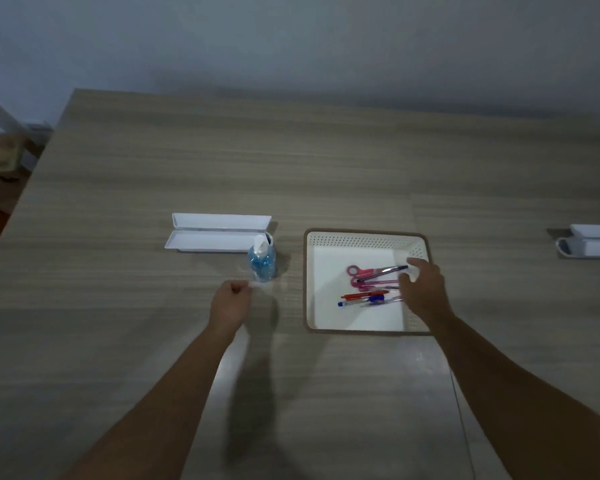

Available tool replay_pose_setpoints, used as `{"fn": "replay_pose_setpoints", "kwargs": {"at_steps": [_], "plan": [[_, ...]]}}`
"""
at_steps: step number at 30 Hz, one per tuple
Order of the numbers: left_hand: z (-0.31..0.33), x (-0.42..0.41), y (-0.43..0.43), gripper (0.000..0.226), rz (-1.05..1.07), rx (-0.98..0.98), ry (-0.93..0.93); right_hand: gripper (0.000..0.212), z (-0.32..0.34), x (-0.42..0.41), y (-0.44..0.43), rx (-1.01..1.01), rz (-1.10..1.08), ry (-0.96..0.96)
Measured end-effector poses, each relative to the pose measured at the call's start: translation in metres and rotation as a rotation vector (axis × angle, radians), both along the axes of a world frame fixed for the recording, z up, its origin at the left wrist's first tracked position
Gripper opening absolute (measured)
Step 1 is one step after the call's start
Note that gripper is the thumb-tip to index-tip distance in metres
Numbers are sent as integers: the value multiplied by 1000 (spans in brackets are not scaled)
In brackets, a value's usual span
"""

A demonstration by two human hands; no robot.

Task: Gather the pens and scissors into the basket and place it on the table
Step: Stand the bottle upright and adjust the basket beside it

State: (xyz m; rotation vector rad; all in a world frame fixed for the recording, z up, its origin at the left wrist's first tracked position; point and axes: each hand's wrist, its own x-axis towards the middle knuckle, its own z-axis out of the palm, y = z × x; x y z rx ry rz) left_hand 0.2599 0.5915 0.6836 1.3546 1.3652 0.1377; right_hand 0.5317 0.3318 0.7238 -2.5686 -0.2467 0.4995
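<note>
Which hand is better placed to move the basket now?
Right hand: it is over the basket's right side beside the pens. The left hand is fisted near the blue bottle.

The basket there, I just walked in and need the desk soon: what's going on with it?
A person is tidying stationery. The white basket sits on the table holding pink scissors and several pens. The right hand reaches in over them; the left hand is loosely closed beside a blue bottle.
</note>
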Motion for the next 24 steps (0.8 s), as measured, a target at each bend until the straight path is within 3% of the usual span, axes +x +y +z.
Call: {"fn": "replay_pose_setpoints", "kwargs": {"at_steps": [2, 6, 10, 13, 19, 24], "plan": [[3, 3, -16, 13, -105, -101, -26, 51, 0, 9, -29, -123, -78, 19], [10, 16, -44, 48, -303, -195, -27, 67, -3, 8, -69, -290, -231, 251], [16, 32, -70, 53, -372, -260, -30, 44, -10, -5, -93, -26, -404, 592], [13, 36, -83, 41, -401, -336, -113, 36, -18, -10, -100, 114, -416, 566], [0, 39, -92, 41, -310, -389, -251, 31, -27, -11, -115, 305, -397, 526], [-25, 32, -109, 36, -65, -320, -237, 45, -42, -26, -141, 273, -328, 567]]}}
